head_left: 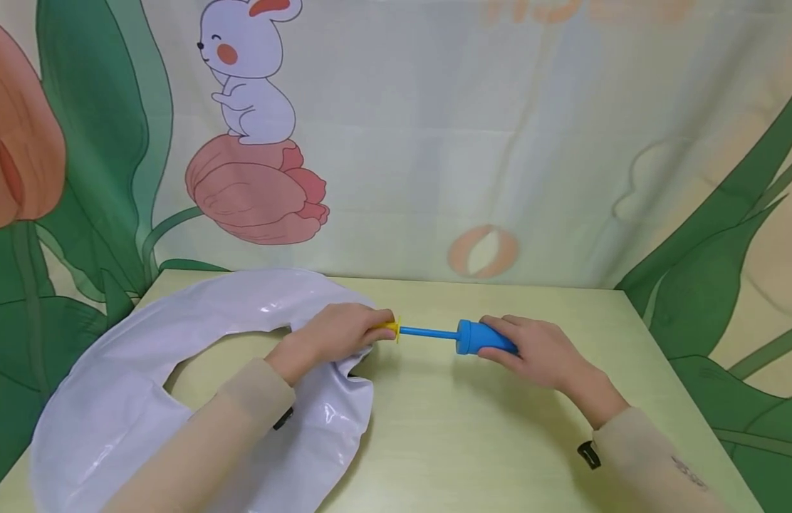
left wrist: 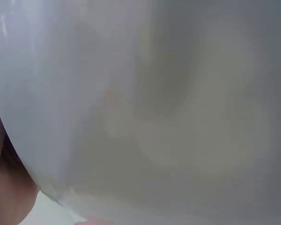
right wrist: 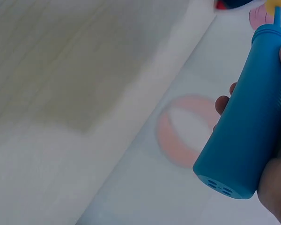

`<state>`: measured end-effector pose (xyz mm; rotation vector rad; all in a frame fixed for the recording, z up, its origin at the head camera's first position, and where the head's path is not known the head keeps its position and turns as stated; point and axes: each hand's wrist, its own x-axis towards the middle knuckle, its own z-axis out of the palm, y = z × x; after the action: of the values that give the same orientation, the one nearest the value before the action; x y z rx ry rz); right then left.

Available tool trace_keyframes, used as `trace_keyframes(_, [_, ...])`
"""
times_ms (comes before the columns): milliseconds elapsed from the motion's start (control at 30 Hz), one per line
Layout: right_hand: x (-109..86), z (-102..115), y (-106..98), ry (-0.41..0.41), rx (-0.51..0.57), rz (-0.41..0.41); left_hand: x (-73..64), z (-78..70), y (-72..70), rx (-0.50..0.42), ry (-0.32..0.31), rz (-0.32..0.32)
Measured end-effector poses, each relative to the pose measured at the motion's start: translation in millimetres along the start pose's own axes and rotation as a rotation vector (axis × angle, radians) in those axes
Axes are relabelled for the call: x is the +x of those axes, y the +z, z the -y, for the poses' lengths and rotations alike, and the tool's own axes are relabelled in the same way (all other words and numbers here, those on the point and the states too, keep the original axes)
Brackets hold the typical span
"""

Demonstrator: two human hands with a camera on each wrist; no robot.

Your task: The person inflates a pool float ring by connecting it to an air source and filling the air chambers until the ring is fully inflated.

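A pale lilac inflatable ring (head_left: 114, 399), glossy and wrinkled, lies on the left of the table and looks partly filled. My left hand (head_left: 338, 331) is over its right side, fingers and thumb round the yellow end (head_left: 389, 328) of a blue hand pump (head_left: 473, 337). Whether that end sits in a valve is hidden. My right hand (head_left: 540, 349) grips the pump's barrel, also seen in the right wrist view as a blue cylinder (right wrist: 248, 112) with holes in its base. A length of blue rod (head_left: 428, 333) shows between the hands. The ring's surface (left wrist: 131, 117) fills most of the left wrist view.
The pale yellow-green table (head_left: 498, 449) ends at a hanging cloth (head_left: 396, 142) behind it, printed with a rabbit, tulips and leaves. Small black tabs (head_left: 588, 454) show near both sleeve cuffs.
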<state>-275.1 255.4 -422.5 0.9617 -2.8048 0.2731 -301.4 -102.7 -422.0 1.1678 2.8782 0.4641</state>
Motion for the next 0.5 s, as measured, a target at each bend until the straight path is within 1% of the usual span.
trace_keyframes(133, [-11.2, -17, -12, 0.031, 0.002, 0.000, -2.2, 7.5, -5.5, 0.002, -0.005, -0.014])
trace_keyframes(267, [-17.7, -27, -18, 0.041, 0.001, 0.007, -1.2, 7.1, -6.9, -0.010, 0.002, -0.013])
trace_keyframes(367, [-17.3, -27, -16, 0.036, 0.005, 0.020, -0.6, 3.6, -5.9, -0.010, 0.000, -0.008])
trace_keyframes(500, [-12.0, -20, -9, 0.022, 0.006, 0.016, 1.8, -3.8, -4.6, 0.017, 0.013, -0.027])
